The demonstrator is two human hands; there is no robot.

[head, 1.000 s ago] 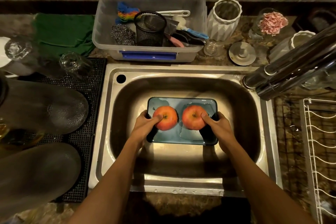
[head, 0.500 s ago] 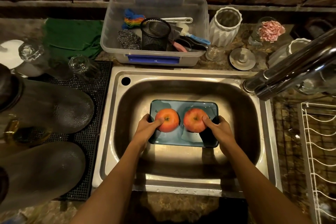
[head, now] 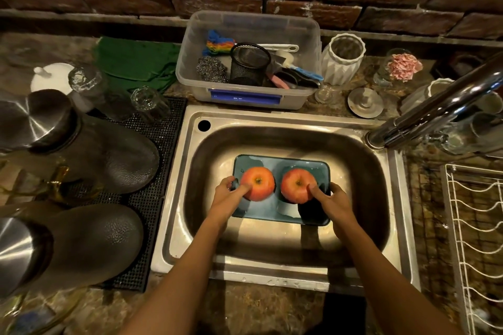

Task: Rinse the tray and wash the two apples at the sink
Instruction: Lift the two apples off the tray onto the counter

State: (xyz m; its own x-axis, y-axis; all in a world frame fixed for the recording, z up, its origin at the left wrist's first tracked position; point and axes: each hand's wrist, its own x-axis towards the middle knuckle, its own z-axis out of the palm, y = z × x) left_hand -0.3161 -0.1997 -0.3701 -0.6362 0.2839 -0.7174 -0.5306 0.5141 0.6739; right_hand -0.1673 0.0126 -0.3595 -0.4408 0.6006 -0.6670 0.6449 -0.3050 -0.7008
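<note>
Teal tray (head: 280, 164) lies in the sink (head: 285, 141); 2 red apples (head: 258, 182) (head: 296, 187) sit upright on it.

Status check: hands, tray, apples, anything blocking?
Left hand and right hand grip the tray ends, thumbs pinning both apples. Tray sits in sink. Faucet off to the right, no water visible.

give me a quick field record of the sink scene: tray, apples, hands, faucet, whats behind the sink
tray: teal tray lying in the steel sink
apples: left apple and right apple side by side on the tray, apart
left hand: grips the tray's left edge, thumb on the left apple
right hand: grips the tray's right edge, thumb on the right apple
faucet: right of the sink, no water visible
behind the sink: clear plastic bin of scrubbers and brushes
</note>
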